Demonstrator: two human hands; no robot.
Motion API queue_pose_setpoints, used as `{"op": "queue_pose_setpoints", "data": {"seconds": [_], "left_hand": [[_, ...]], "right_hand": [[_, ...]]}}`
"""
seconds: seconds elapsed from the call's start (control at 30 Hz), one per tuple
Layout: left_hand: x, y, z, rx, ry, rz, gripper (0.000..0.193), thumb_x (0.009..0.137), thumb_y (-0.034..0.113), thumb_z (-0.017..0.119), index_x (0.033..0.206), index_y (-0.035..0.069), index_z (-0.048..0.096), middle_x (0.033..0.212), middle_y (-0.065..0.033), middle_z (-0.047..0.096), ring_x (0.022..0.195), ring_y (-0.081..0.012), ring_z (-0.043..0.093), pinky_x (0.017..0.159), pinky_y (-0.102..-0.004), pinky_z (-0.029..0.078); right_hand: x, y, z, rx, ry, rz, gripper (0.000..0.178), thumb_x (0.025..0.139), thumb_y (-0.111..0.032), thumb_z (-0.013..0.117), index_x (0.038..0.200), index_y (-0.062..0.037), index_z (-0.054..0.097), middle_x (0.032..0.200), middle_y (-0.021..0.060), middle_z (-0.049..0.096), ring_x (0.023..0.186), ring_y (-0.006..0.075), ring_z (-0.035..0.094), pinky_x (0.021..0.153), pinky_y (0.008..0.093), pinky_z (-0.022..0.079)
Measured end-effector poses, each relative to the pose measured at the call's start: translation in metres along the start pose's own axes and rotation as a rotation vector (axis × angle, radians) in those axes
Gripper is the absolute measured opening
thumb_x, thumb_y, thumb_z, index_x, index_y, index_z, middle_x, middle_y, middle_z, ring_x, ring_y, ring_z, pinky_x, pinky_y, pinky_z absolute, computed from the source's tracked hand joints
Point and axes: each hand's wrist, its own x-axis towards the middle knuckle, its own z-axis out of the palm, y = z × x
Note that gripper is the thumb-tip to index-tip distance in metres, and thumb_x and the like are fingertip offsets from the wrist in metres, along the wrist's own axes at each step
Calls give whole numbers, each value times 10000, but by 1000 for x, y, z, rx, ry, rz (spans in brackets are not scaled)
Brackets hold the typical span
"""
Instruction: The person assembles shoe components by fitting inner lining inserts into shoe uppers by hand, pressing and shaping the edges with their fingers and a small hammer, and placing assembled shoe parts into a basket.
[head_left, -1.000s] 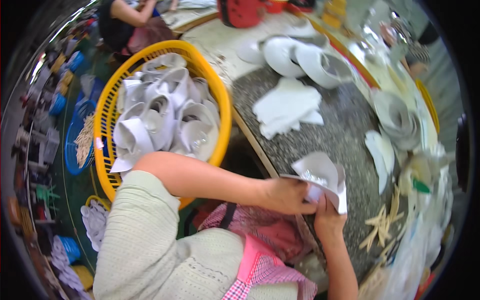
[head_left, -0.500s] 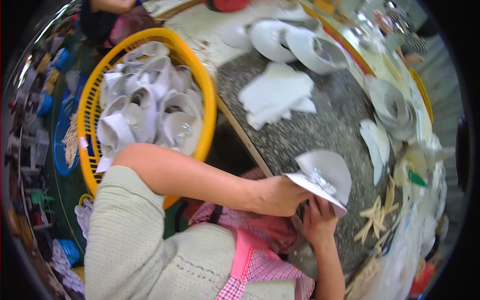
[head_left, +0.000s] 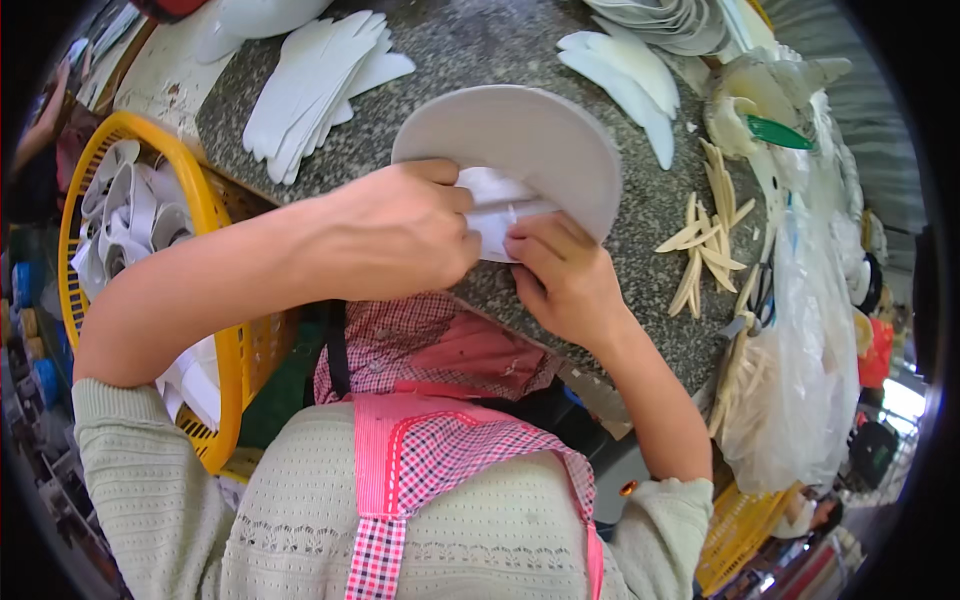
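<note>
A pale grey-white shoe upper (head_left: 515, 125), curved like a wide bowl, is held over the speckled table top in front of me. My left hand (head_left: 425, 225) is closed on its near left edge, fingers curled round it. My right hand (head_left: 565, 270) pinches the inner edge on the right. A white lining (head_left: 492, 190) shows between my hands, inside the upper. Just beyond, to the left, lies a fanned stack of flat white pieces (head_left: 315, 90). More white pieces (head_left: 625, 75) lie to the far right of the upper.
A yellow basket (head_left: 185, 165) full of white uppers stands at my left, under my left forearm. On the right lie tan strips (head_left: 705, 240), a clear plastic bag (head_left: 795, 370) and a green-handled tool (head_left: 780, 132). Nested grey uppers (head_left: 670, 22) sit at the far right.
My view has swung, so the basket now sits farther left. The upper has been turned: its sparkling ornament no longer shows and its lining does. Both hands have shifted their hold on it.
</note>
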Motion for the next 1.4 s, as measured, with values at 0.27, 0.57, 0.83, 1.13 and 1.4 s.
{"op": "queue_pose_setpoints", "data": {"seconds": [0.27, 0.57, 0.83, 1.13, 1.4], "left_hand": [[35, -6, 19, -1567, 588, -549, 804, 626, 328, 801, 1242, -27, 426, 1133, -161, 545, 1071, -229, 510, 923, -346, 399], [66, 12, -9, -1897, 706, -388, 454, 681, 94, 761, 1073, -1, 552, 936, -52, 629, 842, -119, 594, 763, -282, 486], [87, 22, -23, -1838, 795, -379, 473, 673, 99, 775, 1069, -6, 539, 981, -64, 615, 888, -127, 581, 797, -283, 473], [91, 24, -25, -1809, 639, -407, 539, 648, 30, 763, 1117, -11, 500, 1026, -77, 595, 903, -127, 577, 807, -283, 474], [91, -20, -11, -1922, 352, -35, 629, 590, 120, 804, 1126, -43, 517, 997, -77, 618, 889, -147, 592, 801, -294, 482]], "right_hand": [[4, -7, -35, 1454, 511, 538, 164, 821, -42, 609, 958, 13, 538, 943, 71, 607, 866, 106, 566, 804, 259, 446], [-2, -6, -43, 1590, 562, 521, 238, 764, -33, 669, 965, 34, 562, 927, 113, 629, 822, 139, 602, 784, 289, 479], [0, 3, -65, 1393, 542, 388, 379, 712, 4, 688, 1026, -7, 474, 987, 75, 582, 935, 133, 560, 806, 269, 461], [-9, 4, -62, 1500, 671, 433, 294, 682, 41, 709, 919, 2, 539, 884, 73, 621, 821, 123, 593, 749, 249, 473], [-25, 5, -64, 1363, 648, 303, 222, 679, 47, 704, 848, -13, 573, 821, 68, 623, 763, 140, 606, 678, 244, 472]]}}
